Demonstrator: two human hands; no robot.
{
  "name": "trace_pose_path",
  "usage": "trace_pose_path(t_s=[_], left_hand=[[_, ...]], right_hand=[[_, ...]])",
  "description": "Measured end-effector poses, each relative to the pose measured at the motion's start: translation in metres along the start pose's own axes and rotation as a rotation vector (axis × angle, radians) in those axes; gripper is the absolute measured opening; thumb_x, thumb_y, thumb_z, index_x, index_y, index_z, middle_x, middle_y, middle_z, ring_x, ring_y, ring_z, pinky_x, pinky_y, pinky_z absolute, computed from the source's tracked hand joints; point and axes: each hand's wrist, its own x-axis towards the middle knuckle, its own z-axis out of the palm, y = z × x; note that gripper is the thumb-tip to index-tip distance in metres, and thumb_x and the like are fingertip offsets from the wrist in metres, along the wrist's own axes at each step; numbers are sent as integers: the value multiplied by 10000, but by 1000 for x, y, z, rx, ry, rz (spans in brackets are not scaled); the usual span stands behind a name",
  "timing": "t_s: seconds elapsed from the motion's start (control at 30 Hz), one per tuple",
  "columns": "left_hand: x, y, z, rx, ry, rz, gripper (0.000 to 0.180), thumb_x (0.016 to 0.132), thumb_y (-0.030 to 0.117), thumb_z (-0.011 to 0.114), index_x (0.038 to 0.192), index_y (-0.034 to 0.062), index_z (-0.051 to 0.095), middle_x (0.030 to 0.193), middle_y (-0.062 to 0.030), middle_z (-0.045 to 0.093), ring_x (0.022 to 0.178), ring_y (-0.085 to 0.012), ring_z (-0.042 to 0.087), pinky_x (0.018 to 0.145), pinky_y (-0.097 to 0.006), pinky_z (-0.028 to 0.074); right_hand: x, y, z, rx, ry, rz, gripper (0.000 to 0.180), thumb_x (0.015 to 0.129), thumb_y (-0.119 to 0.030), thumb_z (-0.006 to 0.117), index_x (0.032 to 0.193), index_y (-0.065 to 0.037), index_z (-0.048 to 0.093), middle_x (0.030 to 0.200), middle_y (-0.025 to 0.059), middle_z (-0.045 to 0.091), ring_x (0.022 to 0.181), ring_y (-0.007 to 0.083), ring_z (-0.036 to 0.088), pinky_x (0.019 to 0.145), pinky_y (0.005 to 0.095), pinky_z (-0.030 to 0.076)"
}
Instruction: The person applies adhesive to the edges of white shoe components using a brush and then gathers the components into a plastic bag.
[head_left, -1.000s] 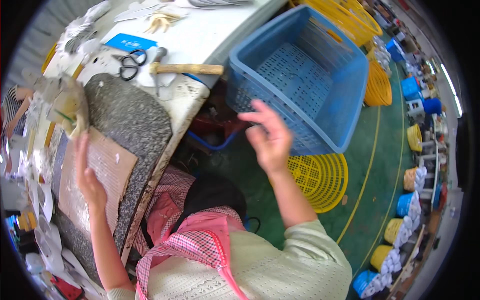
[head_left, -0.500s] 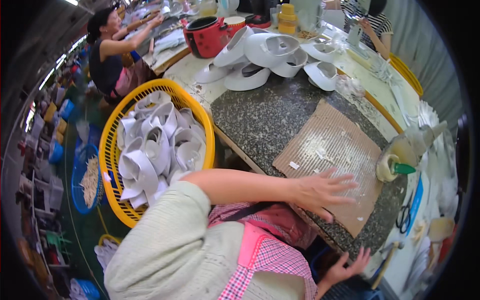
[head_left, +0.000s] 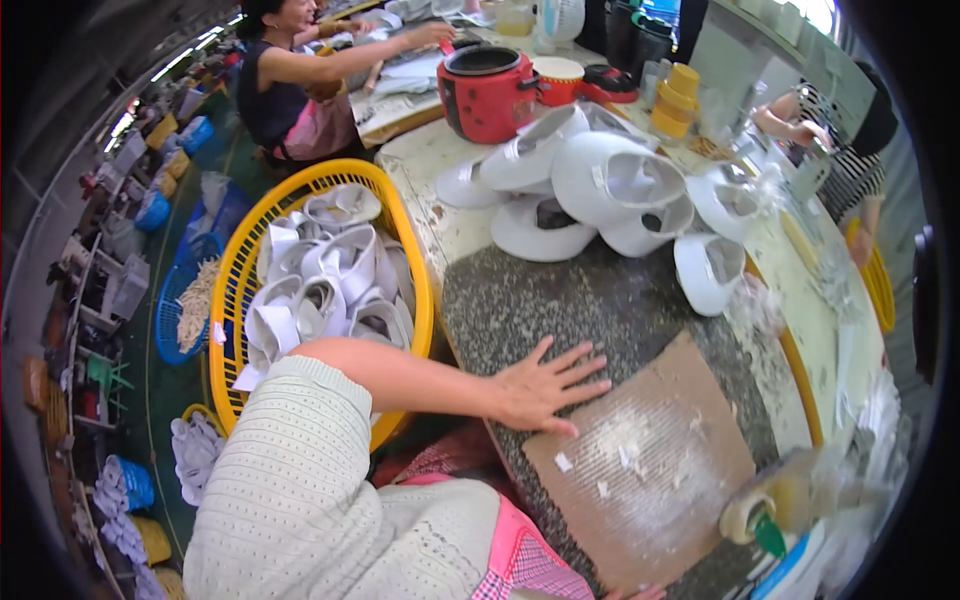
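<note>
My left hand (head_left: 548,388) is open and empty, its fingers spread above the speckled dark slab (head_left: 520,310) beside the upper left edge of a corrugated cardboard sheet (head_left: 640,470). Small white scraps and pale dried residue lie on the cardboard. Of my right hand (head_left: 637,593) only stretched fingertips show at the lower edge, by the cardboard's near end; the rest is out of the picture. Curved white pieces like shoe uppers (head_left: 612,185) stand piled at the slab's far end. Right of the cardboard lies a cream-coated container (head_left: 748,515) with a green handle (head_left: 770,536) in its mouth.
A yellow basket (head_left: 428,300) full of similar white pieces stands left of the table. A red pot (head_left: 487,100) and yellow tubs (head_left: 676,100) are at the back. One person (head_left: 300,80) works at the far left, another (head_left: 850,140) at the far right.
My view has shifted toward the far left. My left hand has moved from over the cardboard to the slab beside its edge. My right hand has mostly dropped out of view.
</note>
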Motion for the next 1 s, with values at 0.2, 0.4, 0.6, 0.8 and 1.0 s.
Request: trace_pose_path(t_s=[0.2, 0.4, 0.6, 0.8, 1.0], left_hand=[[2, -2, -9, -140, -58, -17, 755, 828, 601, 362, 1402, 153, 163, 1456, -125, 116, 1344, -303, 97, 977, -605, 189], [-4, -1, -7, -183, -115, 118, 756, 817, 572, 405, 1398, 142, 185, 1464, -119, 98, 1351, -289, 86, 1007, -567, 157], [40, 49, -4, -410, -139, 389, 738, 815, 541, 417, 1395, 141, 195, 1456, -142, 119, 1352, -288, 85, 1025, -552, 109], [35, 46, 8, -351, -22, 354, 780, 802, 588, 400, 1392, 122, 193, 1450, -164, 113, 1349, -302, 86, 1041, -517, 121], [31, 56, 12, -385, -32, 373, 777, 806, 600, 382, 1390, 120, 203, 1452, -162, 108, 1349, -300, 82, 1049, -499, 118]], right_hand=[[19, 12, 65, -674, 427, 73, 544, 876, -469, 347, 1350, -202, 351, 1445, 25, 231, 1307, 284, 237, 991, 479, 239], [81, 27, -26, 281, 57, -300, 541, 843, -454, 496, 1314, -201, 411, 1433, 107, 230, 1303, 324, 228, 1013, 551, 155], [122, -22, -18, 470, -277, -258, 794, 851, -611, 229, 1402, -52, 111, 1456, 174, 68, 1341, 360, 35, 1035, 542, 69], [95, -29, -20, 371, -400, -211, 819, 834, -619, 234, 1399, -39, 110, 1462, 164, 44, 1348, 331, 41, 1044, 523, 62], [39, -12, -64, 450, -573, -208, 872, 751, -501, 478, 1397, -32, 127, 1457, 176, 86, 1346, 337, 71, 1039, 534, 79]])
